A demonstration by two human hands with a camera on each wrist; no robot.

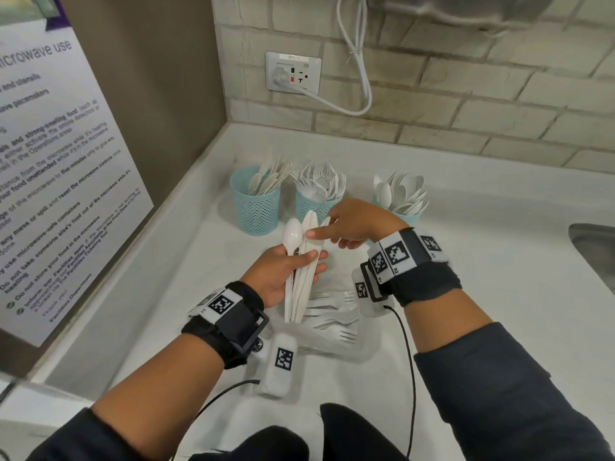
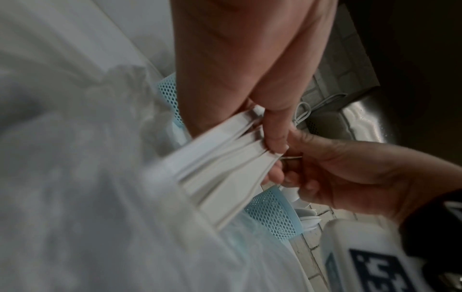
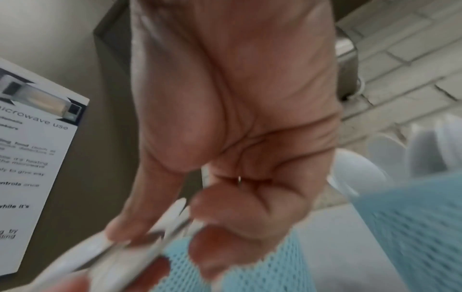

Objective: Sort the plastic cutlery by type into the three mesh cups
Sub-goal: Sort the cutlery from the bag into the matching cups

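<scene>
L hand (image 1: 283, 271) fingers curled round cutlery bundle (image 1: 304, 267) — R hand (image 1: 352, 224) fingers pinching its top.

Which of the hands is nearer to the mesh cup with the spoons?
The right. The right hand is just in front of the spoon cup, overlapping it in view; the left hand is farther left, holding cutlery.

1. Glossy white plastic spoon (image 1: 293, 235), smooth.
2. Pale-blue plastic mesh cups (image 1: 256, 207), perforated, matt.
3. White countertop (image 1: 466, 261): smooth, semi-matt.
4. Beige brick wall (image 1: 466, 104): rough.
5. Black cloth wristbands (image 1: 422, 284).
</scene>
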